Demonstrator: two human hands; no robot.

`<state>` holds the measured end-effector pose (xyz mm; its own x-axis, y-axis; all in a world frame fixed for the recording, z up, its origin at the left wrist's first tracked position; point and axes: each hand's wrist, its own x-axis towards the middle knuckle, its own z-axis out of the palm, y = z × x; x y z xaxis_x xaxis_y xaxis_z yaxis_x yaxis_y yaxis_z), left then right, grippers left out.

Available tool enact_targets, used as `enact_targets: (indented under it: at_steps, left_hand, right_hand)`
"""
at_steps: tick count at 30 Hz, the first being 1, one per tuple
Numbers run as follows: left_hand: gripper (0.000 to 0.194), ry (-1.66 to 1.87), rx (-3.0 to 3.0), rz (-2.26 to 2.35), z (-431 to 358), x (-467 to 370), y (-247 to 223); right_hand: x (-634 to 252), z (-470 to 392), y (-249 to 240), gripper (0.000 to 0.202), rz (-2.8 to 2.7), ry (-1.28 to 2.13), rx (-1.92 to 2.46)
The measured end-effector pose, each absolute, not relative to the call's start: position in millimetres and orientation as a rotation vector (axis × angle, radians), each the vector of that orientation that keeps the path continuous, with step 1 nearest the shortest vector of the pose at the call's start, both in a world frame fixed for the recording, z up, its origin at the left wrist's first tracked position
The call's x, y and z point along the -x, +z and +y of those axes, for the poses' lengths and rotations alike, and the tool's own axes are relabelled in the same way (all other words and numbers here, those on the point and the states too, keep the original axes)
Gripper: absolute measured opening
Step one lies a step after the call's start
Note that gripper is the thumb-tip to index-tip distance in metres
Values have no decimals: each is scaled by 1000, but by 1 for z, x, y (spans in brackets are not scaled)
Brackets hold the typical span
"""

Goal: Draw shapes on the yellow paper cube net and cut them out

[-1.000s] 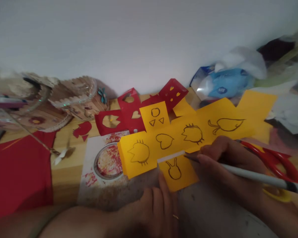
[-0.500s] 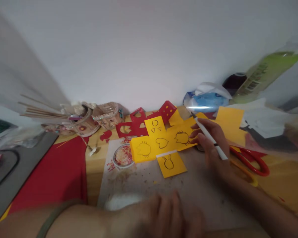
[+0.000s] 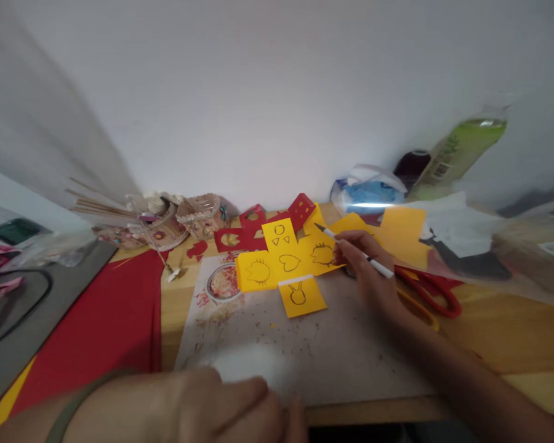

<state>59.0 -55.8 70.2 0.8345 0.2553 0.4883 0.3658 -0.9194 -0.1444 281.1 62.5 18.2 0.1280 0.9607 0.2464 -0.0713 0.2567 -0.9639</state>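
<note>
Marking yellow paper point(image 3: 305, 261), prob.: your R hand point(image 3: 370, 280) clamps pen point(image 3: 379, 267), 1 o'clock; next stroke'd need nib down; L hand point(image 3: 221, 403) blurred, grip unclear.

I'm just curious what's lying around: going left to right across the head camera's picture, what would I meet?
Red paper → small red cutout → heart drawing → pen → scissors.

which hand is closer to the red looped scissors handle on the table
Right. The right hand, holding a slim white pen, is just left of the handle; the left hand is farther left, near the picture's bottom edge.
</note>
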Motion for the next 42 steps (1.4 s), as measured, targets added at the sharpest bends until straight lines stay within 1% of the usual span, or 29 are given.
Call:
enact_targets:
  at_steps: [1, 2, 5, 7, 9, 12, 15, 17, 21, 26, 29, 31, 35, 36, 37, 38, 40, 42]
  left_hand:
    - [22, -813, 2667, -339, -50, -60, 68]
    - [19, -773, 2646, -289, -44, -61, 66]
    - [18, -726, 2687, -198, -37, -59, 54]
    - [15, -712, 2734, -145, -38, -51, 46]
    - [17, -685, 2745, -209, -37, -36, 38]
    - [29, -664, 2708, -569, -27, -3, 33]
    - [25, -671, 2599, -1144, -5, 30, 34]
    - [28, -687, 2527, -1501, 11, 42, 36]
    - [27, -636, 2516, -2087, 36, 37, 39]
    - [27, -673, 2650, -2498, 58, 11, 29]
    - [26, -855, 2691, -2661, 69, 7, 30]
    - [24, -1068, 2681, -2716, 74, 10, 43]
    - [18, -1664, 2530, -2614, 74, 29, 89]
    - [15, -1782, 2512, -2562, 74, 35, 102]
    - [16, -1883, 2480, -2518, 75, 42, 112]
    - [21, -1966, 2437, -2493, 76, 49, 121]
    - [22, -2081, 2337, -2494, 80, 62, 132]
    - [24, -2092, 2302, -2558, 85, 71, 133]
  right_hand:
    - [-282, 62, 19, 15, -1153, 1001, 1000]
    - [-282, 62, 21, 18, -1130, 1022, 988]
    - [-283, 63, 27, 24, -1040, 1069, 976]
    - [-283, 63, 32, 22, -995, 1095, 984]
    - [-284, 64, 35, 18, -964, 1110, 996]
    - [-284, 65, 35, 18, -953, 1110, 1031]
    - [-284, 66, 32, 20, -981, 1067, 1087]
    - [-284, 67, 29, 18, -1004, 989, 1135]
    - [-291, 71, 30, 16, -1016, 789, 1179]
    - [-302, 75, 42, 11, -945, 657, 1097]
    - [-304, 74, 49, 12, -915, 624, 1071]
    - [-305, 73, 53, 12, -889, 612, 1060]
    - [-307, 72, 57, 11, -837, 592, 1033]
    - [-308, 72, 58, 12, -831, 594, 1027]
    - [-308, 71, 58, 12, -828, 596, 1022]
    - [-308, 71, 57, 12, -828, 601, 1019]
    - [-307, 71, 55, 12, -839, 616, 1019]
    - [-307, 71, 52, 12, -867, 641, 1024]
